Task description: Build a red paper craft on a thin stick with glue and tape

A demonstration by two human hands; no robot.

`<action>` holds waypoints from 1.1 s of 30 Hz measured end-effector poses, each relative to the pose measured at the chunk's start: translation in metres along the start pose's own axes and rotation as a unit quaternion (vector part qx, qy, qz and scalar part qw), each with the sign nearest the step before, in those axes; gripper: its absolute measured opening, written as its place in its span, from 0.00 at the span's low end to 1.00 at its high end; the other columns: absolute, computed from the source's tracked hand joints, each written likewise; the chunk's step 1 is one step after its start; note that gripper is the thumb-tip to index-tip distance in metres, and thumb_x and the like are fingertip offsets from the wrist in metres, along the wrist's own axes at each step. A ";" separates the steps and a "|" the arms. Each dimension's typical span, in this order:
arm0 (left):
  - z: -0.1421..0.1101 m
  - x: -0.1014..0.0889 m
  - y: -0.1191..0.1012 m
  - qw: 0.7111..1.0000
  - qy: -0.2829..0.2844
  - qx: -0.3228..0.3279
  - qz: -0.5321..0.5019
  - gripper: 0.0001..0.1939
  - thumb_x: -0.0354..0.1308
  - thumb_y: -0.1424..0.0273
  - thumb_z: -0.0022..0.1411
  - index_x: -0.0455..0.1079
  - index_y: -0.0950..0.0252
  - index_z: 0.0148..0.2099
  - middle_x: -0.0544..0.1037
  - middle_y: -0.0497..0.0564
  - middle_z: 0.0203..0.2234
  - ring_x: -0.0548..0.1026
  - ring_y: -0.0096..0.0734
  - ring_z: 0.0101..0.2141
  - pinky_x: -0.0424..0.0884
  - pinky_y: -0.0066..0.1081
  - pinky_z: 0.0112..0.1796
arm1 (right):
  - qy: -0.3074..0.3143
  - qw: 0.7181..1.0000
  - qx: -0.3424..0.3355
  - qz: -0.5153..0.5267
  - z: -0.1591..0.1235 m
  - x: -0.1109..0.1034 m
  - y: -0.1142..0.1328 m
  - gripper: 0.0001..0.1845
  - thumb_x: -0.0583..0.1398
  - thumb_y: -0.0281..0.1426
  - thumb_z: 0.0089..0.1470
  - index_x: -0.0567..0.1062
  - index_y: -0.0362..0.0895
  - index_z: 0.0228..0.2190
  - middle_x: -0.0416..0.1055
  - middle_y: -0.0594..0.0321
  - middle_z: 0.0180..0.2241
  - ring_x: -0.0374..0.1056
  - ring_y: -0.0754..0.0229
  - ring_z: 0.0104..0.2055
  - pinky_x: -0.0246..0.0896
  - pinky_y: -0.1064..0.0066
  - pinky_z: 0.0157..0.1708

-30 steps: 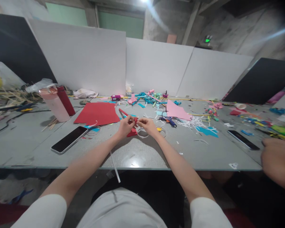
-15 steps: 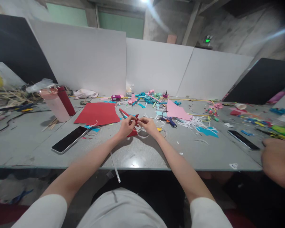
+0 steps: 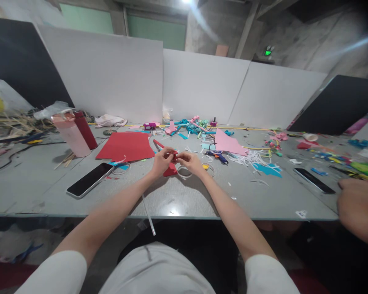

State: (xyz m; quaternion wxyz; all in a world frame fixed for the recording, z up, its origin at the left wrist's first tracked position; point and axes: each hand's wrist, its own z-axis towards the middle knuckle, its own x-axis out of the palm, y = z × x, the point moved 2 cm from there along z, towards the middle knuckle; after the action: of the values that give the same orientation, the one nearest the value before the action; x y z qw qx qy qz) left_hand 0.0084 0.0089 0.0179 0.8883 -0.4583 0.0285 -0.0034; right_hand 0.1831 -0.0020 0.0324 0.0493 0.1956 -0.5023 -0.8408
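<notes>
Between my two hands is a small red piece, perhaps folded paper or foam, mostly covered by fingertips. My left hand pinches it from the left, and my right hand grips its right side with thumb and forefinger. Under them a red scrap lies on the table. A red strip extends beyond my left hand. Beside my right hand rests a pale ring, partly hidden. The large red sheet lies to the left.
A black-screened phone and a pink bottle are on the left. Right of my hands lie a blue glue gun, a pink sheet and white paper shreds. A clear stick overhangs the front edge. A co-worker's arm is far right.
The small red piece, which stuck up above the fingertips, now sits lower and more covered between them. Both hands stay in nearly the same place.
</notes>
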 end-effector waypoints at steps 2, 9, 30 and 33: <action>0.002 -0.002 0.003 1.000 -0.010 0.000 0.005 0.05 0.59 0.70 0.63 0.75 0.63 0.40 0.83 0.52 0.37 0.82 0.34 0.32 0.81 0.33 0.33 | 0.009 1.000 -0.003 -0.003 -0.001 0.001 0.000 0.15 0.66 0.41 0.56 0.80 0.43 0.39 0.80 0.58 0.39 0.74 0.55 0.41 0.69 0.66 0.42; 0.005 -0.007 0.007 0.999 -0.029 0.018 0.035 0.06 0.58 0.72 0.61 0.76 0.61 0.37 0.84 0.52 0.38 0.82 0.33 0.33 0.79 0.34 0.36 | -0.023 0.985 -0.024 -0.172 0.003 -0.014 -0.010 0.11 0.58 0.31 0.60 0.80 0.44 0.40 0.79 0.60 0.36 0.73 0.59 0.37 0.66 0.69 0.41; 0.006 -0.007 0.013 0.999 -0.030 0.012 0.035 0.06 0.58 0.69 0.63 0.76 0.60 0.39 0.83 0.53 0.38 0.81 0.32 0.33 0.79 0.34 0.34 | -0.216 0.779 0.239 -0.538 -0.010 -0.100 -0.043 0.16 0.54 0.30 0.66 0.73 0.39 0.52 0.69 0.41 0.54 0.62 0.42 0.59 0.56 0.58 0.57; 0.006 -0.006 0.013 0.999 -0.032 0.010 0.032 0.06 0.58 0.67 0.63 0.76 0.61 0.40 0.83 0.53 0.37 0.80 0.31 0.31 0.79 0.34 0.33 | -0.255 0.754 0.268 -0.544 -0.017 -0.109 -0.047 0.18 0.56 0.31 0.65 0.71 0.37 0.54 0.68 0.38 0.55 0.60 0.39 0.61 0.54 0.55 0.58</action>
State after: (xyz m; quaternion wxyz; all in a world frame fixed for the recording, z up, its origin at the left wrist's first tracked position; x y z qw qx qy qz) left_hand 0.0022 0.0217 0.0112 0.8929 -0.4482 0.0144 0.0392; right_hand 0.2949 0.0374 0.0155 -0.6003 0.2197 -0.5099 -0.5756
